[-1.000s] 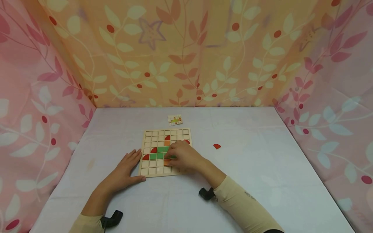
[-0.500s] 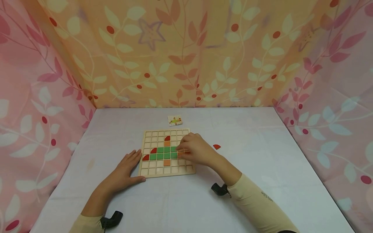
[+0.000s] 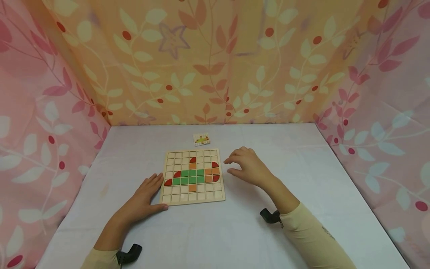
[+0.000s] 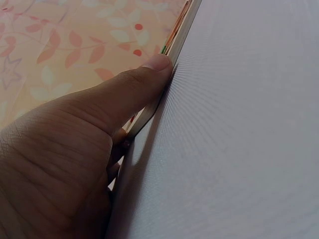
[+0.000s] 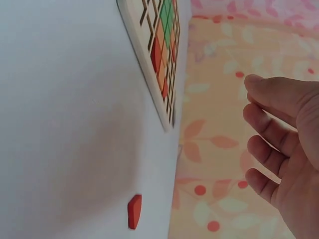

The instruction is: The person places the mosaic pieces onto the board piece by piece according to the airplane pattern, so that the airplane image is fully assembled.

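Observation:
A wooden grid board (image 3: 177, 197) lies on the table. Green squares (image 3: 192, 176) fill its middle, with orange squares (image 3: 192, 188) and red quarter-round pieces (image 3: 168, 182) around them. At its near left corner, my left hand (image 3: 141, 198) keeps straight fingers along the left side; the thumb (image 4: 144, 74) touches the edge. My right hand (image 3: 250, 166) hovers just right of the board, fingers loosely bent and apart, holding nothing. A loose red quarter-round piece (image 5: 134, 211) sits on the table in the right wrist view; in the head view the right hand hides it.
Behind the board lies a small pattern card (image 3: 201, 139) with a coloured figure on a grid. The white-covered table (image 3: 201, 235) is bounded by a yellow floral curtain (image 3: 215, 74) at the back and pink ones at both sides.
My right hand has moved off the board to the right, uncovering orange squares and red quarter-round pieces at the right side. It now covers the loose red piece. The left hand has stayed still.

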Motion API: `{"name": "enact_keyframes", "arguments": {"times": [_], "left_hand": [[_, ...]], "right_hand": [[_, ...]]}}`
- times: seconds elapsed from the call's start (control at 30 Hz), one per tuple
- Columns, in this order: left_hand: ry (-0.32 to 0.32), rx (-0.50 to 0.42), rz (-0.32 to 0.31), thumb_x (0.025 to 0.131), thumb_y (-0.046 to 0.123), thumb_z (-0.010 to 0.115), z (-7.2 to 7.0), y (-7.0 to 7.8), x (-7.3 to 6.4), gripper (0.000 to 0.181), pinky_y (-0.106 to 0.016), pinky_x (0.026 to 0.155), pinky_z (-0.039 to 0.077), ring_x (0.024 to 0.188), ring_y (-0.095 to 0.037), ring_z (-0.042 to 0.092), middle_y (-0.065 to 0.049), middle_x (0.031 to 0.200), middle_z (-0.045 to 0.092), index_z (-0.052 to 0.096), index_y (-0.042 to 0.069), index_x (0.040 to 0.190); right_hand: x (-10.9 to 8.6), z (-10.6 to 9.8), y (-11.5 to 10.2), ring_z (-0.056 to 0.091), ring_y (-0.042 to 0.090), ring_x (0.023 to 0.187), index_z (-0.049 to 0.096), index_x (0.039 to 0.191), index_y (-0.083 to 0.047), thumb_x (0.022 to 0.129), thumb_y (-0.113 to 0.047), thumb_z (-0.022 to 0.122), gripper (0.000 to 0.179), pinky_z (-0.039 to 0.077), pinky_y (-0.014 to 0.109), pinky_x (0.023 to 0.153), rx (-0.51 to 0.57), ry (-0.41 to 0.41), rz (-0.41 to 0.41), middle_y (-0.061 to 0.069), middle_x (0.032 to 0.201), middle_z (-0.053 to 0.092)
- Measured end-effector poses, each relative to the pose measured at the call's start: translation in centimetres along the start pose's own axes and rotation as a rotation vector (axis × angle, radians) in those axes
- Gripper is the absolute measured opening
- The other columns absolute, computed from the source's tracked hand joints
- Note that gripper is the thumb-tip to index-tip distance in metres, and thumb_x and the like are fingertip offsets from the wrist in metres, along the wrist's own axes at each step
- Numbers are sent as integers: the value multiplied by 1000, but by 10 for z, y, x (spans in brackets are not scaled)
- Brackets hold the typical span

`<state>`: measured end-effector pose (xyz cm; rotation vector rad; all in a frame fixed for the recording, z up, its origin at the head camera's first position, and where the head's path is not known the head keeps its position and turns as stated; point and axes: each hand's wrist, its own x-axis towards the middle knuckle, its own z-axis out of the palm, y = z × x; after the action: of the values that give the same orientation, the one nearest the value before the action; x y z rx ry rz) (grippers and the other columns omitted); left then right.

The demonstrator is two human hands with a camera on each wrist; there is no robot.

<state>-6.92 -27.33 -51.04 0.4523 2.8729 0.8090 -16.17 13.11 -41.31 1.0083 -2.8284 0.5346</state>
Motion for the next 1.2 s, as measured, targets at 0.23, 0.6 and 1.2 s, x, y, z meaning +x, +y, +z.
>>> {"name": "enact_keyframes", "arguments": {"times": [0.23,0.6,1.2], "left_hand": [[-2,-3,-1,77,60,83,-1,1,-1,114,-52,128,11,159,-33,10,-7,171,22,28,9,162],[-2,3,-10,76,63,81,0,1,-1,114,-55,127,13,159,-33,10,-6,171,22,28,10,163],[-11,14,-19,76,62,82,-2,3,0,115,-53,128,12,159,-33,10,-7,171,22,28,10,163]], "right_hand": [[-11,-2,22,58,21,113,79,113,-23,88,-27,83,26,42,47,104,21,35,75,-6,109,71],[-29,5,49,58,26,112,79,114,-15,87,-23,82,28,41,50,103,61,79,120,0,111,72],[-43,23,75,61,29,100,80,109,-14,85,-26,81,26,45,50,89,-5,70,226,2,102,74]]}}
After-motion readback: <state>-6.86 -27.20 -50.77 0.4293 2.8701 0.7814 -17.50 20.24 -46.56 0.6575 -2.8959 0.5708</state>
